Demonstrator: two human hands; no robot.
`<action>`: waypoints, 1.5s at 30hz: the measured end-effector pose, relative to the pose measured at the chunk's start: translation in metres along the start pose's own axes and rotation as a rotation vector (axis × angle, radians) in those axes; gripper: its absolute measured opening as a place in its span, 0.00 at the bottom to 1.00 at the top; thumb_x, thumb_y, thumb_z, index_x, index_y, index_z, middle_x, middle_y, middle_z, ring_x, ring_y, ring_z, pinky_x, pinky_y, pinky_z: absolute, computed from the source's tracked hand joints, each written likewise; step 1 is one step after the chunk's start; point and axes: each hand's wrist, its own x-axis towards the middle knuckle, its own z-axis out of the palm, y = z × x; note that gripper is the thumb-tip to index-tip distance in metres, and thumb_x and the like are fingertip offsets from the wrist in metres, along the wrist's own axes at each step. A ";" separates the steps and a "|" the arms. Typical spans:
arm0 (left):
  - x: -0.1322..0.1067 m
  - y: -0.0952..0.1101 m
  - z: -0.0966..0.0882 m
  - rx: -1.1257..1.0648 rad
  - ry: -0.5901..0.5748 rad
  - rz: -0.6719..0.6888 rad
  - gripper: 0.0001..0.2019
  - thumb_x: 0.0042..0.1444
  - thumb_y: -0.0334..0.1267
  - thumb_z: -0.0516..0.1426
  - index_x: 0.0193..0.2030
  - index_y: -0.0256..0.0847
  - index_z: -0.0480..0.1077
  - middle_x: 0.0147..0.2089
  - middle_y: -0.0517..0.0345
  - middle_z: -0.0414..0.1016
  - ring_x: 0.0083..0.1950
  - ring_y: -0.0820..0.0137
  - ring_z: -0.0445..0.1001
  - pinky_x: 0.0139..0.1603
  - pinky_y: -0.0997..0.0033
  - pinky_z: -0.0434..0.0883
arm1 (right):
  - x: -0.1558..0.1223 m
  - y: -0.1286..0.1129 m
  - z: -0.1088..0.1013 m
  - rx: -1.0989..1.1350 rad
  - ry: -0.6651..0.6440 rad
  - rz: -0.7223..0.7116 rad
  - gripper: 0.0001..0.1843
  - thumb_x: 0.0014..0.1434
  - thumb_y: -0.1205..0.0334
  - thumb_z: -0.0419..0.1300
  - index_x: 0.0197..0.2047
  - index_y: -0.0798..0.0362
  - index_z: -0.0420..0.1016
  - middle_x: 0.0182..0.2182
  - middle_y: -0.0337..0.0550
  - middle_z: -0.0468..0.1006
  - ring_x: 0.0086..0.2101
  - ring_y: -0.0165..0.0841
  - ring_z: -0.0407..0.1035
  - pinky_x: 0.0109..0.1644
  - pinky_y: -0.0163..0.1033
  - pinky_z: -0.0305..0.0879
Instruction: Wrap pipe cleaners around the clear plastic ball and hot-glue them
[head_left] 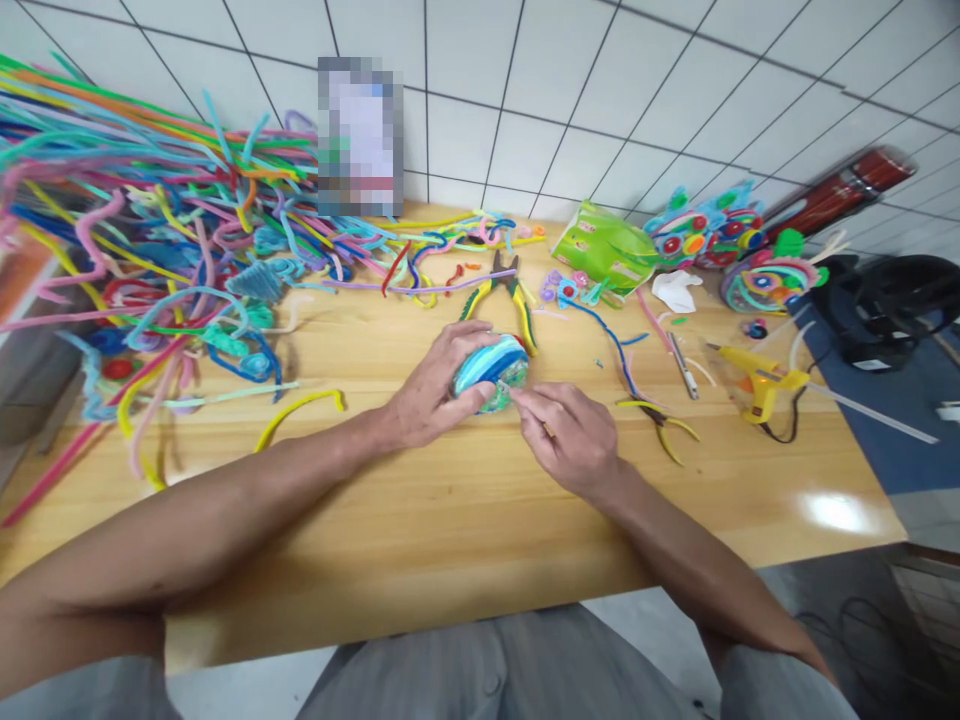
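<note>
My left hand is wrapped round a small round craft piece coiled from blue, light blue and white pipe cleaners, holding it just above the table. At its right side, my right hand has thumb and fingers pinched together against the piece; what sits between those fingertips is too small to make out. Right behind the piece lie yellow-and-green handled pliers, their handles spread toward me. A purple pipe cleaner crosses their jaws.
Loose and bent pipe cleaners heap over the left side. At right are a yellow glue gun, small yellow-handled pliers and a blue pipe cleaner. Finished pipe-cleaner figures, a green tissue pack and a red flask stand behind.
</note>
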 end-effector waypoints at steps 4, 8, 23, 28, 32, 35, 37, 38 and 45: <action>0.000 0.000 0.000 -0.019 0.008 0.007 0.25 0.77 0.46 0.56 0.77 0.49 0.60 0.73 0.41 0.68 0.77 0.52 0.66 0.76 0.39 0.69 | -0.002 0.001 0.001 -0.003 -0.007 0.017 0.24 0.69 0.75 0.62 0.64 0.46 0.79 0.42 0.45 0.89 0.40 0.36 0.84 0.45 0.40 0.81; 0.000 0.000 0.000 0.000 0.001 0.010 0.25 0.77 0.46 0.55 0.77 0.49 0.59 0.72 0.41 0.68 0.78 0.54 0.66 0.76 0.40 0.69 | -0.004 0.003 0.003 0.014 -0.021 0.024 0.25 0.68 0.75 0.63 0.65 0.47 0.78 0.42 0.46 0.89 0.40 0.37 0.84 0.46 0.40 0.82; 0.001 0.000 -0.001 0.007 0.001 0.017 0.25 0.77 0.45 0.56 0.76 0.48 0.59 0.72 0.40 0.68 0.77 0.53 0.67 0.76 0.39 0.70 | 0.002 0.002 0.004 0.244 -0.030 0.200 0.17 0.71 0.74 0.62 0.57 0.47 0.83 0.42 0.45 0.88 0.39 0.33 0.83 0.40 0.37 0.81; 0.000 -0.001 0.000 0.008 -0.004 0.006 0.25 0.77 0.46 0.56 0.77 0.48 0.59 0.73 0.40 0.68 0.77 0.52 0.66 0.76 0.38 0.69 | 0.000 -0.002 0.005 0.310 -0.048 0.318 0.13 0.71 0.70 0.63 0.53 0.46 0.83 0.40 0.42 0.88 0.33 0.31 0.78 0.37 0.38 0.77; 0.000 -0.001 0.000 0.021 -0.013 0.010 0.25 0.78 0.48 0.54 0.77 0.49 0.59 0.72 0.40 0.68 0.77 0.54 0.66 0.76 0.38 0.70 | -0.001 -0.002 0.005 0.351 -0.051 0.369 0.11 0.71 0.68 0.63 0.52 0.46 0.83 0.38 0.41 0.87 0.30 0.30 0.75 0.34 0.38 0.73; 0.000 -0.001 0.000 0.015 -0.013 0.015 0.25 0.78 0.47 0.55 0.77 0.49 0.58 0.72 0.40 0.68 0.78 0.54 0.65 0.76 0.39 0.69 | -0.001 -0.003 0.004 0.357 -0.059 0.384 0.10 0.72 0.67 0.62 0.51 0.47 0.83 0.37 0.40 0.86 0.30 0.30 0.74 0.34 0.38 0.72; 0.000 -0.001 0.000 0.007 -0.003 0.025 0.25 0.77 0.46 0.55 0.77 0.49 0.59 0.72 0.40 0.68 0.77 0.55 0.65 0.77 0.40 0.69 | -0.001 -0.003 0.004 0.357 -0.052 0.376 0.10 0.72 0.68 0.62 0.51 0.46 0.83 0.37 0.40 0.86 0.31 0.30 0.75 0.34 0.38 0.72; 0.000 -0.001 0.000 0.005 0.001 0.027 0.25 0.77 0.45 0.55 0.76 0.48 0.59 0.72 0.40 0.68 0.77 0.55 0.66 0.77 0.41 0.69 | -0.001 -0.003 0.005 0.357 -0.045 0.366 0.11 0.72 0.68 0.62 0.52 0.46 0.83 0.38 0.41 0.86 0.31 0.30 0.75 0.34 0.38 0.72; 0.000 -0.002 0.000 0.016 -0.005 0.016 0.25 0.77 0.47 0.55 0.77 0.49 0.58 0.72 0.40 0.68 0.77 0.53 0.66 0.76 0.39 0.70 | -0.002 -0.004 0.005 0.320 -0.015 0.294 0.15 0.71 0.73 0.63 0.55 0.46 0.81 0.43 0.44 0.89 0.38 0.33 0.82 0.39 0.37 0.78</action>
